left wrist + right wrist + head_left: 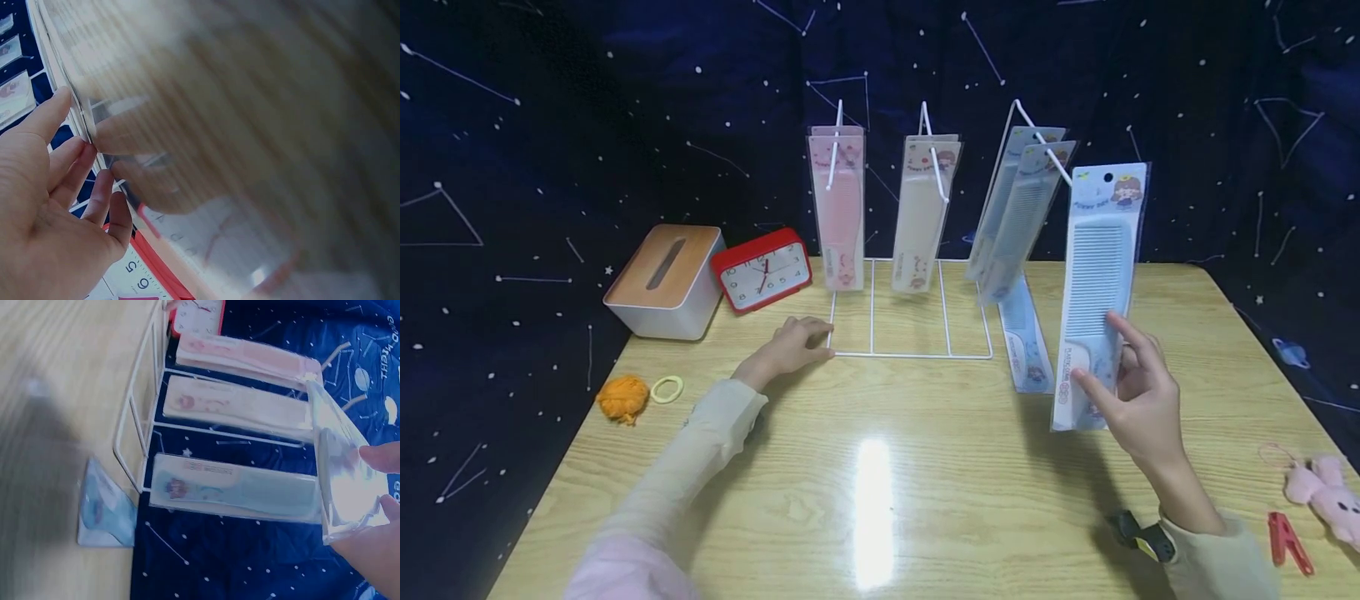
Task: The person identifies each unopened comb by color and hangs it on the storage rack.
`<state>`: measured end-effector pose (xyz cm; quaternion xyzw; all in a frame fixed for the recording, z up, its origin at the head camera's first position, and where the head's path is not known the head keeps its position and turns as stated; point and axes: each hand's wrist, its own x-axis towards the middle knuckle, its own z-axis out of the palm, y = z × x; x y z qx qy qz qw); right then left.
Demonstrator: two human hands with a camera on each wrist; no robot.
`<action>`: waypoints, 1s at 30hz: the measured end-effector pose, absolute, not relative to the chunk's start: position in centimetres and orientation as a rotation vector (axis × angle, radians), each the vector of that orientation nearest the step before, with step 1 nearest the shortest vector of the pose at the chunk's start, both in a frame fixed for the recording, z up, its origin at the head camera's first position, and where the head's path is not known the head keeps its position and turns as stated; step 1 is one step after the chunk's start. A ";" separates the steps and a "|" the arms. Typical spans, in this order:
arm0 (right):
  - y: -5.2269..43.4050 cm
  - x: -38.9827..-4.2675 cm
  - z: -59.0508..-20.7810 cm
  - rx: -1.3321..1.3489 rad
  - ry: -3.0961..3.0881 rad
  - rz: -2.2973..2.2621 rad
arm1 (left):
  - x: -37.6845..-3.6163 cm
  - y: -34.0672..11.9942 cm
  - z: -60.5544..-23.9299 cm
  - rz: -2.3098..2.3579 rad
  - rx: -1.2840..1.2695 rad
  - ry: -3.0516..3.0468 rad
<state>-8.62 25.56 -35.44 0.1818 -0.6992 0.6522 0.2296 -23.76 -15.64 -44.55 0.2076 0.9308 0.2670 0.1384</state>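
My right hand pinches the lower part of a packaged blue comb, thumb on its front. The package is upright, in front and to the right of the white wire rack's right hook. Two packaged blue combs hang from that hook. At the left front corner of the wire rack, my left hand holds the base wire between thumb and fingers. A packaged pink comb hangs on the left hook and a cream one on the middle hook, each with another package behind.
Another packaged blue comb lies on the table beside the rack. To the left are a tissue box, a red clock, orange yarn and a yellow ring. A red clip and pink plush toy lie at right.
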 end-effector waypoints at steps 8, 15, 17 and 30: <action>24.7 -8.7 -36.2 0.401 -2.027 1.766 | -23.7 -15.5 -44.7 0.773 0.609 2.687; 24.6 -10.3 -36.4 0.401 -2.025 1.855 | -23.7 -15.6 -44.6 0.765 0.598 2.694; 24.5 -11.4 -36.4 0.403 -2.010 1.912 | -23.7 -15.6 -44.6 0.763 0.598 2.698; 25.1 -18.5 -37.1 0.294 -2.191 1.859 | -23.7 -15.7 -44.6 0.767 0.615 2.705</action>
